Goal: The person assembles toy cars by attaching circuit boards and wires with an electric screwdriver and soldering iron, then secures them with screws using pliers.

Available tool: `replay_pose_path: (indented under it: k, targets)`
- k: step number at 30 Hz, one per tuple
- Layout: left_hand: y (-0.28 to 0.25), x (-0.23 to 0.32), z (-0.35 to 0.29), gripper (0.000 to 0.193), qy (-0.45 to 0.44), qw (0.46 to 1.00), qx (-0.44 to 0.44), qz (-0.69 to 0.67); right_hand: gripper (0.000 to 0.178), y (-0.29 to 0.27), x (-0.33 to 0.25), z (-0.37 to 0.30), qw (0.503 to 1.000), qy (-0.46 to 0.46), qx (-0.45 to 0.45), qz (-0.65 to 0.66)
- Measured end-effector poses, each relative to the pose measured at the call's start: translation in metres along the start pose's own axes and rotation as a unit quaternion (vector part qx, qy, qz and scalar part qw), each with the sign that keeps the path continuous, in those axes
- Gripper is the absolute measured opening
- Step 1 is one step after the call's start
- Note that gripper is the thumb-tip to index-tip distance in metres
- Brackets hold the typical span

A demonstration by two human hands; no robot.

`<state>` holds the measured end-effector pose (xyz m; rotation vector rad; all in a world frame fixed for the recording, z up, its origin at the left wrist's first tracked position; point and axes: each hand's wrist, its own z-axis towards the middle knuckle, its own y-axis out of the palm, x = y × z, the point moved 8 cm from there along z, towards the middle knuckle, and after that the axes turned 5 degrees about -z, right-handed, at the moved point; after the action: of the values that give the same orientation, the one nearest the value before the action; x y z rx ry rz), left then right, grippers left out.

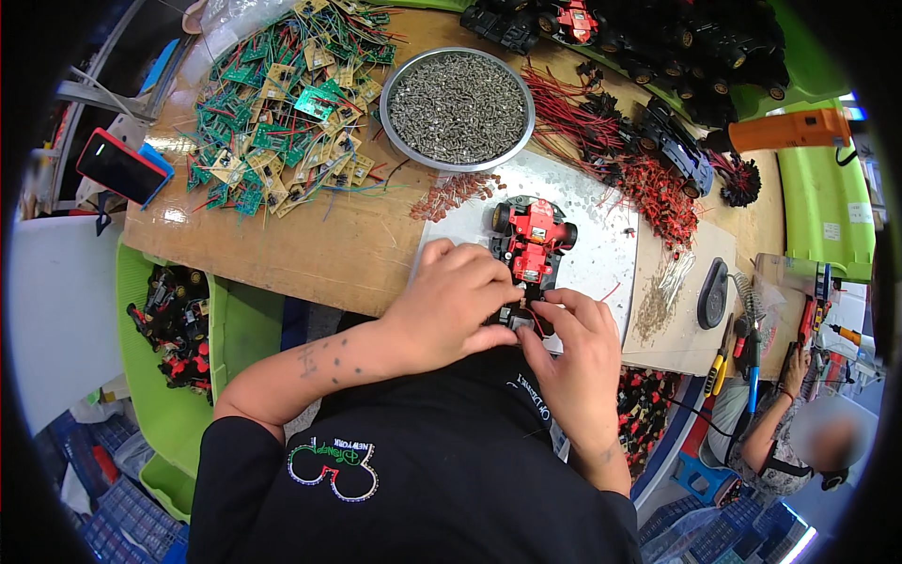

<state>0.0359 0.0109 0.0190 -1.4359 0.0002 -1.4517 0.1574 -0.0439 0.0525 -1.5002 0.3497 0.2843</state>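
Note:
A black and red toy car chassis [536, 235] lies on the white board [587, 211] in front of me, its wheels showing at the far end. My left hand [456, 296] grips the chassis's near end from the left, fingers bent over its edge and thumb below. From the right, the thumb and bent fingers of my right hand [578, 348] close on the same near end. Between the two hands shows a short bit of red wire; the exact part under the fingertips is partly hidden.
Beyond the board stands a round metal bowl [458, 108] of small screws. Circuit boards [282, 122] are heaped at left, red wired parts [653, 197] at right. An orange power screwdriver [789, 132] hangs at far right. A green bin [230, 329] is left; another person sits lower right.

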Motion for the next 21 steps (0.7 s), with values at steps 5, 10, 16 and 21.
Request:
replay_pose_path:
  k: [5,10,16,21]
  targets:
    - [-0.059,-0.025,0.019,0.019,-0.027,0.984,0.114,0.132,0.035,-0.020,0.010,-0.004,0.998,0.008,0.009,0.062]
    - [-0.100,-0.044,0.048,0.013,-0.087,0.920,0.198,0.327,0.029,-0.022,0.024,-0.004,0.992,0.024,0.049,0.116]
    - [-0.104,-0.074,0.058,0.010,-0.111,0.928,0.199,0.295,0.032,-0.048,0.048,0.002,0.986,0.028,0.132,0.100]
    - [-0.099,-0.060,0.056,0.008,-0.050,0.928,0.228,0.289,0.062,-0.134,0.113,0.026,0.900,0.049,0.417,0.117]
